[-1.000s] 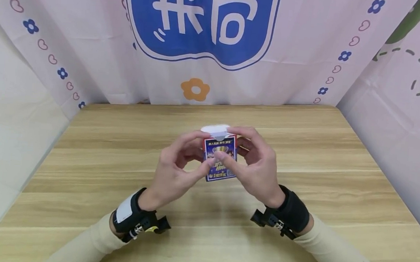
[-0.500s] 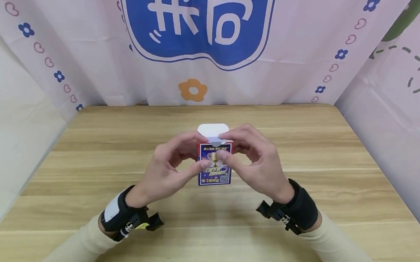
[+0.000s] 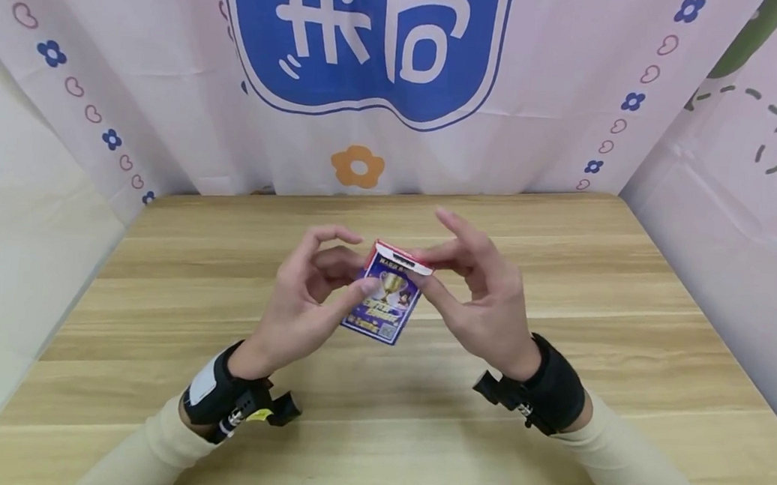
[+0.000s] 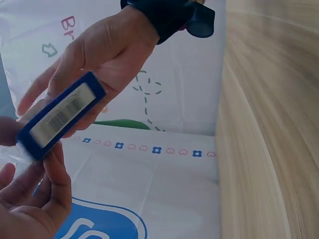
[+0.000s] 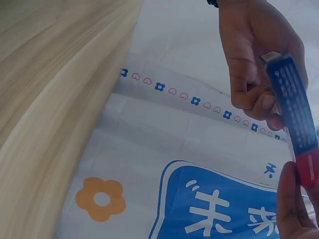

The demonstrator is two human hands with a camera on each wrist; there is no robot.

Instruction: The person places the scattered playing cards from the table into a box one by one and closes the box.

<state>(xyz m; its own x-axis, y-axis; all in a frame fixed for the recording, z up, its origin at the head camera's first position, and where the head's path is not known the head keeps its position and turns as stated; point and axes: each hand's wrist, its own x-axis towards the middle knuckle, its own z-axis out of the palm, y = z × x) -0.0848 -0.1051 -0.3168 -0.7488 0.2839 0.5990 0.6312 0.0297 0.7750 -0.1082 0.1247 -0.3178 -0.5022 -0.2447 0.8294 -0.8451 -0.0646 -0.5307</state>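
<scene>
A small blue card box (image 3: 384, 302) with a gold trophy on its front and a red top is held tilted above the table. My left hand (image 3: 303, 304) grips its left side, thumb on the front face. At the upper right corner my right hand (image 3: 485, 309) pinches the top edge between thumb and fingers, one finger raised. A white strip shows along that top edge. The left wrist view shows the barcoded bottom of the box (image 4: 62, 115); in the right wrist view its narrow blue side (image 5: 291, 102) meets the red end. The contents are hidden.
Beneath the hands lies a wood-grain table (image 3: 375, 437). A printed white curtain (image 3: 542, 80) hangs behind its back edge, with white side walls left and right. Each wrist wears a black strap (image 3: 547, 389) with a small camera.
The white top flap stood up earlier and is now folded down. The box has tilted. My right hand has shifted from the box front to its top right corner.
</scene>
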